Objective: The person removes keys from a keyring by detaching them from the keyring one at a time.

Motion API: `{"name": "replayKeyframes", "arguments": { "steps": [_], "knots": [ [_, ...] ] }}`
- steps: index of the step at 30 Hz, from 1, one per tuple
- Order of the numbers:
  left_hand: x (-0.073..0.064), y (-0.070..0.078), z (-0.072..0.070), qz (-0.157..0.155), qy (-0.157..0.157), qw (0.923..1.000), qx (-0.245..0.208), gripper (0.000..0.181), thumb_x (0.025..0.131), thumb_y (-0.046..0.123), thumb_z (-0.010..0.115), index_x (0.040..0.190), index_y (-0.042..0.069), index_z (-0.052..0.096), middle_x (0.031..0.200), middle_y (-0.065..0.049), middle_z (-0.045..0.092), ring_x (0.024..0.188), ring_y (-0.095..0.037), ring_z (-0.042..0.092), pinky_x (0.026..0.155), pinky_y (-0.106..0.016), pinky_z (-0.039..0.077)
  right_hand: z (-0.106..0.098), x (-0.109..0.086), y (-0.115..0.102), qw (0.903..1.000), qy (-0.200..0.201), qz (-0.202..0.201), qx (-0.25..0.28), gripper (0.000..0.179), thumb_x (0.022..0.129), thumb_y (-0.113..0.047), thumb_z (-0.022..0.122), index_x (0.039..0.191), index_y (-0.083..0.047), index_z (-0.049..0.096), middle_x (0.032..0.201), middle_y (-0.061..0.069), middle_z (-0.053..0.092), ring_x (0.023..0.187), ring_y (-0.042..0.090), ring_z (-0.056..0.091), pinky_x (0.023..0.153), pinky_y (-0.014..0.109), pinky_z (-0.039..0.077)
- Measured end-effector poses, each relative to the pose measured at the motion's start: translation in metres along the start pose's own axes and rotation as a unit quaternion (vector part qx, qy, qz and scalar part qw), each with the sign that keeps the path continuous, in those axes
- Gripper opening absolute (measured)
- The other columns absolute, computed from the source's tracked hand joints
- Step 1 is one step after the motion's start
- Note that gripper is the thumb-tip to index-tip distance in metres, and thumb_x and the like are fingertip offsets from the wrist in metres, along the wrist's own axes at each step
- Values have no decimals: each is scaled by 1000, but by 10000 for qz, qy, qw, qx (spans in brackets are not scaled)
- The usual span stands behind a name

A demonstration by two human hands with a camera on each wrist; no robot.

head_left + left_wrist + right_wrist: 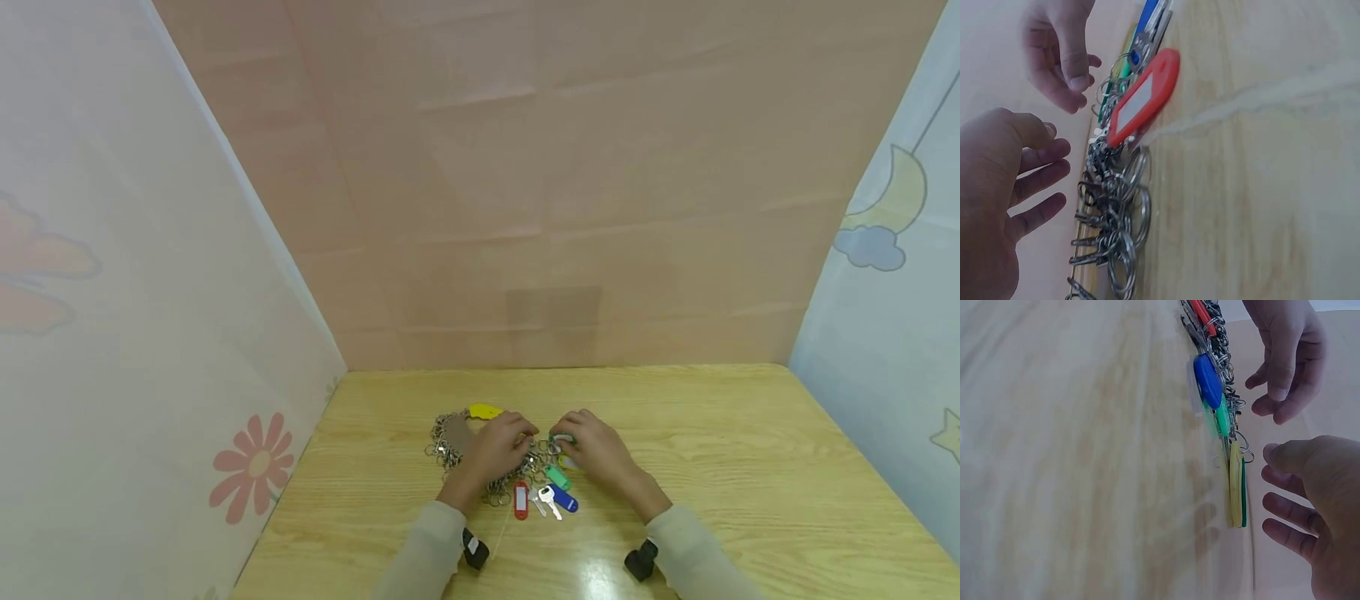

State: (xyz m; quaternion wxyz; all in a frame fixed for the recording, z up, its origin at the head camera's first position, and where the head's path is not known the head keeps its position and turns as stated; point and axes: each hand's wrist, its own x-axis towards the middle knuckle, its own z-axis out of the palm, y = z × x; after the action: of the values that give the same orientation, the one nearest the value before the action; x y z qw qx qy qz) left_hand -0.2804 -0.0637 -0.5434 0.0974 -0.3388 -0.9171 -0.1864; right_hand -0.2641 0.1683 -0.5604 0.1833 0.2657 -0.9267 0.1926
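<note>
My left hand [493, 447] hovers over a brown flat piece [457, 433] edged with many metal key rings [446, 452]. Its fingers are loosely bent, with nothing visible between them in the left wrist view. Opposite it, my right hand [597, 447] hangs above the tagged end, also holding nothing in the right wrist view. Between and in front of the hands lie a red key tag [1145, 97] with a white label, silver keys [550, 502], a blue tag [1208, 381], a green tag [557, 477], a yellow tag [1235, 484] and a dark green tag [1244, 494].
Another yellow tag [484, 411] lies at the back edge of the bunch. A thin pale cord [498, 540] runs toward the front. All of it rests on a wood-grain table [720, 467], with fabric walls at the back and both sides.
</note>
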Motion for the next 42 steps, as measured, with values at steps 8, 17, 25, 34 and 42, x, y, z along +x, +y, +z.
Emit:
{"name": "replayKeyframes", "arguments": {
  "steps": [8, 17, 25, 34, 42],
  "knots": [
    [3, 2, 8, 89, -72, 9994, 317, 18, 104, 19, 70, 120, 16, 78, 113, 4, 74, 101, -11, 67, 86, -21, 56, -1, 1, -2, 9998, -92, -145, -138, 18, 90, -15, 86, 107, -18, 81, 106, -5, 73, 95, 15, 64, 80, 32, 60],
    [5, 10, 11, -197, -387, 9960, 784, 17, 105, 29, 69, 118, 22, 77, 114, 8, 71, 105, -11, 61, 93, -37, 56, -1, 6, 0, 9986, -41, -511, -92, 22, 86, -6, 88, 105, -16, 81, 104, -3, 73, 94, 17, 66, 78, 33, 60],
    [4, 8, 19, -201, -414, 9960, 769, 15, 106, 34, 68, 115, 27, 78, 115, 10, 68, 102, -11, 55, 91, -40, 53, -1, 8, 0, 9983, -337, -451, -143, 16, 89, -6, 85, 98, -17, 79, 100, -4, 73, 90, 15, 64, 74, 31, 59],
    [4, 7, 20, -133, -413, 9960, 779, 15, 105, 34, 70, 116, 28, 78, 117, 10, 68, 105, -11, 58, 91, -40, 53, -3, 8, 0, 9981, -344, -466, -192, 13, 90, -10, 85, 94, -19, 76, 95, -6, 70, 86, 13, 63, 71, 27, 57],
    [5, 6, 22, -232, -481, 9957, 754, 17, 104, 38, 70, 116, 29, 78, 117, 10, 67, 105, -12, 57, 93, -43, 53, -1, 10, 1, 9987, -264, -408, -146, 12, 92, -12, 84, 94, -21, 76, 95, -8, 70, 86, 11, 63, 71, 27, 57]
  ]
}}
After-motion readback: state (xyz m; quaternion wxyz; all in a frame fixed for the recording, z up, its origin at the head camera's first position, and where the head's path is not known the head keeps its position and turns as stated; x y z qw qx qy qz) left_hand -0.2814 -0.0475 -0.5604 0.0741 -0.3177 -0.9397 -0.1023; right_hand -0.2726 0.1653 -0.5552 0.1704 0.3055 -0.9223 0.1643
